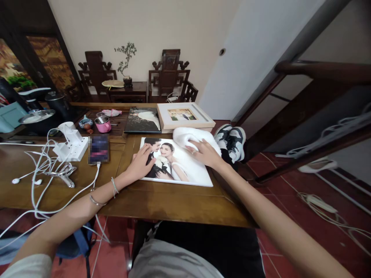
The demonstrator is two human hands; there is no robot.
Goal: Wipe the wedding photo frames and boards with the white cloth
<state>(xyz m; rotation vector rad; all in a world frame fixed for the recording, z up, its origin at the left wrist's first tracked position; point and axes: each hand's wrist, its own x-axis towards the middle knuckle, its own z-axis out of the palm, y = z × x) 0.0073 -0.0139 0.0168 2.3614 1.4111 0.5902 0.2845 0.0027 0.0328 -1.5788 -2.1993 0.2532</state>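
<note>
A white-edged wedding photo panel (179, 170) lies flat on the wooden table (174, 204). My left hand (142, 161) rests on its left side, fingers stretched out over the printed picture. At the panel's upper right, my right hand (204, 152) has its fingers closed on a bunched white cloth (188, 133), which covers that corner. Behind the panel stand a dark photo panel (142, 121) and a pale framed photo (185, 120), the cloth close to the frame's front edge.
Left of my left hand are a phone (98, 150) on a charging cable, a white power strip (77, 148) and tangled cables. A pink mug (102, 124) sits on the tea tray. Black-and-white shoes (232, 139) show beyond the table's right edge. Wooden chairs (171, 73) stand by the wall.
</note>
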